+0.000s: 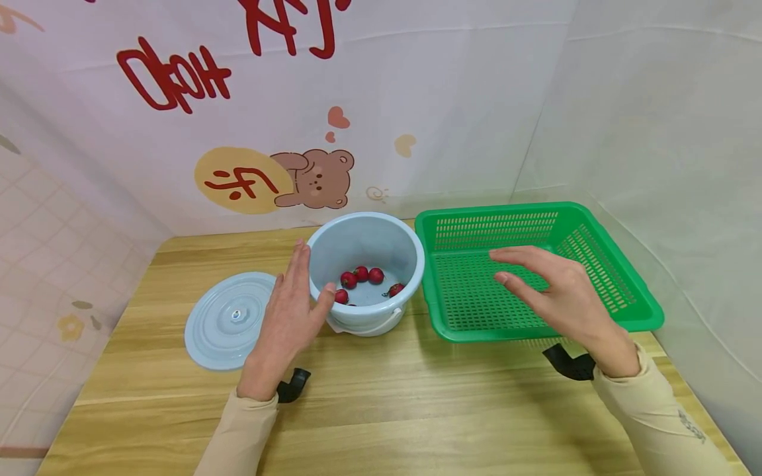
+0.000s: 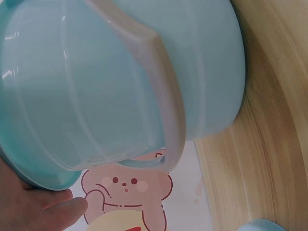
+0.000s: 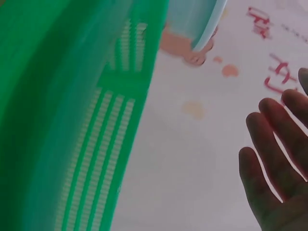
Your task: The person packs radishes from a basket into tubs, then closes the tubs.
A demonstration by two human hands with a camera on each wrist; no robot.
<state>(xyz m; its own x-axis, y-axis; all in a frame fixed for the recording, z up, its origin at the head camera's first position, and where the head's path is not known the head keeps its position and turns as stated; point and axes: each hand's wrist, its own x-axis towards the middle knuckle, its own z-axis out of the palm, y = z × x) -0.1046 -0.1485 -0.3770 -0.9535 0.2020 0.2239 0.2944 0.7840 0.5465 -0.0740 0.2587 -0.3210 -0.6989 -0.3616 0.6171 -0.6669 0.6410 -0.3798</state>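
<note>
A light blue bucket (image 1: 375, 319) stands upright near the back of the wooden table, its pale handle (image 2: 166, 91) hanging down at the side. Inside it lie several small, round, dark red pieces of produce (image 1: 376, 276). At the bucket's left rim is my left hand (image 1: 288, 314), its fingers extended along the outside and its thumb at the near rim. My right hand (image 1: 562, 291) hovers above a green perforated basket (image 1: 443, 327), fingers spread and slightly bent, holding nothing. No items show in the basket.
A round light blue lid (image 1: 223, 330) with a small knob lies flat to the left of the bucket, partly behind my left hand. Close behind the table (image 1: 381, 410) hangs a printed white cloth (image 1: 470, 119). More cloth walls flank both sides.
</note>
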